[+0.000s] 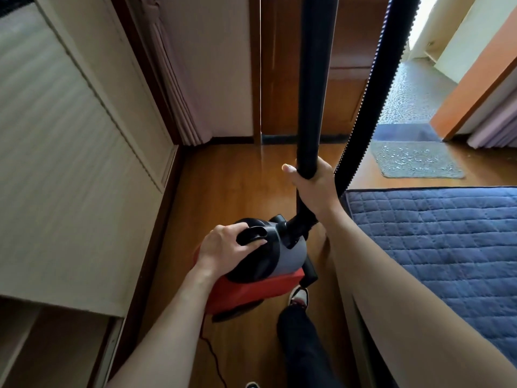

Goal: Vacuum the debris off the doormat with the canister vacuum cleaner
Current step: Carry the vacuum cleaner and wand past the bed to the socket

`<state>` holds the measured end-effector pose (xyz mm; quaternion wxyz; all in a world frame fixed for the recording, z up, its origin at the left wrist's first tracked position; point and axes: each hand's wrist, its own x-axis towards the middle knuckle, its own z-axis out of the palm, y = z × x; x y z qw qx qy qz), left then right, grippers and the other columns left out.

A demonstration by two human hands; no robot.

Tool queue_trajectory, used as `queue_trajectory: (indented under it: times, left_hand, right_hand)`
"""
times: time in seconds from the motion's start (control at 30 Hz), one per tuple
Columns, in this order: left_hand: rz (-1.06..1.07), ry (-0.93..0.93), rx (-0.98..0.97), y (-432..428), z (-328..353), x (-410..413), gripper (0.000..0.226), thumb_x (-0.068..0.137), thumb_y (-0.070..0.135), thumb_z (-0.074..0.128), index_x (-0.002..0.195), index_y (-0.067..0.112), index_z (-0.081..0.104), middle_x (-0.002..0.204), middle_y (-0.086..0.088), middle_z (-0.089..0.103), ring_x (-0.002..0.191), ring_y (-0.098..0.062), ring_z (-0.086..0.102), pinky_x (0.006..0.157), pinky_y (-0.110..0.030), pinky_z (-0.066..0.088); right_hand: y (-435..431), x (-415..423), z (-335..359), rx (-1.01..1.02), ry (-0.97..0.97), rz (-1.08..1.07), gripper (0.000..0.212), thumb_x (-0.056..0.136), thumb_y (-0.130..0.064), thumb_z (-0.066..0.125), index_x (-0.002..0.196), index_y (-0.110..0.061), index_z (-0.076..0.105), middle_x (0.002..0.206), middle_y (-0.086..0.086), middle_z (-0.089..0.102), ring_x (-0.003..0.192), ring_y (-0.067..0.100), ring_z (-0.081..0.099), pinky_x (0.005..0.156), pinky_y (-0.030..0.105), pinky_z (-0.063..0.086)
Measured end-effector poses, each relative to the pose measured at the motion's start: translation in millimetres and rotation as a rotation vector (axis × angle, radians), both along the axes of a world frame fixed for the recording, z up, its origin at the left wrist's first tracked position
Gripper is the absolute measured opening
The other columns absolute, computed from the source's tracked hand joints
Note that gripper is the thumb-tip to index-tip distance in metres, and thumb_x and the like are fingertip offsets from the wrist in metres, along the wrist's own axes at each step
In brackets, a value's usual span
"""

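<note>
A red, grey and black canister vacuum [282, 253] is held just above the wooden floor in front of me. My left hand [226, 247] grips its black carry handle on top. My right hand [313, 186] is closed around the black wand [314, 79], which stands nearly upright and runs out of the top of the view. The ribbed black hose [372, 102] arcs up beside it. The grey doormat [416, 161] lies far right by the open door, scattered with pale debris, well away from both hands.
A bed with a blue quilted cover [447, 242] fills the right side. Cream cabinets [70, 149] line the left, leaving a narrow strip of wooden floor [223, 186]. A red cord [215, 359] trails behind the vacuum. My foot [299, 296] steps beside it.
</note>
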<state>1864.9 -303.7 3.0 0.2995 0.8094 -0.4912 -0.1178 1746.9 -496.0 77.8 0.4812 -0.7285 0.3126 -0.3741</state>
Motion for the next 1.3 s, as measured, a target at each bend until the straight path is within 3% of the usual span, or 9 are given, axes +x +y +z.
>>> queue_trajectory:
  times: [0.17, 0.3, 0.5, 0.6, 0.7, 0.77, 0.9, 1.13, 1.3]
  left_hand:
    - [-0.005, -0.015, 0.022, -80.5, -1.0, 29.2, 0.049, 0.079, 0.076, 0.055, 0.088, 0.03, 0.068, 0.078, 0.014, 0.071, 0.071, -0.006, 0.067, 0.063, -0.034, 0.058]
    - [0.025, -0.005, 0.024, -156.1, 4.8, 51.4, 0.048, 0.079, 0.075, 0.056, 0.091, 0.03, 0.069, 0.08, 0.015, 0.072, 0.073, -0.006, 0.068, 0.065, -0.035, 0.058]
    - [0.044, -0.001, -0.004, -257.3, 13.2, 80.2, 0.05, 0.077, 0.076, 0.056, 0.097, 0.033, 0.071, 0.082, 0.015, 0.073, 0.075, -0.006, 0.069, 0.067, -0.036, 0.059]
    - [0.037, -0.018, 0.007, -295.9, 16.7, 95.4, 0.049, 0.076, 0.077, 0.057, 0.094, 0.033, 0.071, 0.082, 0.014, 0.073, 0.075, -0.009, 0.07, 0.067, -0.037, 0.058]
    - [0.025, -0.026, 0.007, -332.9, 20.6, 109.2, 0.048, 0.077, 0.074, 0.057, 0.093, 0.032, 0.071, 0.081, 0.014, 0.073, 0.075, -0.008, 0.069, 0.068, -0.037, 0.058]
    - [0.01, -0.033, 0.011, -356.5, 20.6, 118.8, 0.048, 0.077, 0.074, 0.057, 0.095, 0.032, 0.072, 0.083, 0.014, 0.074, 0.077, -0.008, 0.07, 0.069, -0.036, 0.058]
    - [-0.02, -0.034, 0.002, -402.1, 13.5, 139.4, 0.049, 0.077, 0.075, 0.056, 0.093, 0.031, 0.071, 0.081, 0.014, 0.073, 0.075, -0.008, 0.07, 0.067, -0.036, 0.058]
    - [-0.058, 0.026, 0.005, -493.4, -1.7, 198.2, 0.051, 0.074, 0.078, 0.057, 0.086, 0.03, 0.069, 0.074, 0.014, 0.071, 0.07, -0.008, 0.068, 0.065, -0.036, 0.056]
    - [-0.128, 0.01, 0.03, -570.6, 1.9, 256.0, 0.039, 0.074, 0.075, 0.058, 0.071, 0.035, 0.056, 0.07, 0.011, 0.068, 0.067, -0.014, 0.066, 0.06, -0.035, 0.055]
  right_hand:
    - [-80.0, 24.1, -7.4, 0.002, -0.002, -0.002, 0.024, 0.091, -0.015, 0.074, 0.077, -0.015, 0.054, 0.068, 0.0, 0.056, 0.058, 0.002, 0.052, 0.06, 0.01, 0.047]
    - [-160.1, 53.4, -3.7, 0.005, -0.025, 0.022, 0.027, 0.091, -0.015, 0.074, 0.074, -0.022, 0.054, 0.067, 0.0, 0.055, 0.062, 0.013, 0.054, 0.061, 0.012, 0.046]
    - [-266.4, 86.6, 3.0, -0.004, -0.031, 0.047, 0.029, 0.091, -0.018, 0.074, 0.073, -0.025, 0.052, 0.069, 0.007, 0.057, 0.064, 0.029, 0.057, 0.066, 0.038, 0.053]
    - [-305.9, 98.8, 4.0, 0.009, -0.031, 0.029, 0.029, 0.09, -0.02, 0.074, 0.072, -0.025, 0.052, 0.069, 0.009, 0.057, 0.065, 0.026, 0.056, 0.068, 0.042, 0.054]
    - [-342.1, 108.9, 2.0, 0.029, -0.046, 0.01, 0.028, 0.09, -0.022, 0.074, 0.075, -0.01, 0.054, 0.07, 0.021, 0.058, 0.065, 0.036, 0.056, 0.067, 0.046, 0.053]
    - [-364.4, 115.5, 0.3, 0.04, -0.05, -0.004, 0.03, 0.09, -0.022, 0.074, 0.079, -0.002, 0.055, 0.075, 0.027, 0.06, 0.071, 0.041, 0.058, 0.068, 0.045, 0.053]
    - [-405.9, 131.6, -4.6, 0.054, -0.049, -0.031, 0.027, 0.09, -0.021, 0.074, 0.081, -0.003, 0.056, 0.076, 0.025, 0.06, 0.075, 0.043, 0.06, 0.074, 0.048, 0.055]
    - [-487.8, 182.8, -14.3, 0.056, -0.009, -0.081, 0.033, 0.089, -0.024, 0.074, 0.081, 0.001, 0.055, 0.071, 0.01, 0.055, 0.076, 0.042, 0.059, 0.076, 0.052, 0.054]
    - [-554.9, 232.1, -11.4, 0.056, 0.027, -0.16, 0.032, 0.089, -0.025, 0.075, 0.078, -0.003, 0.054, 0.071, 0.019, 0.055, 0.073, 0.042, 0.059, 0.072, 0.049, 0.054]
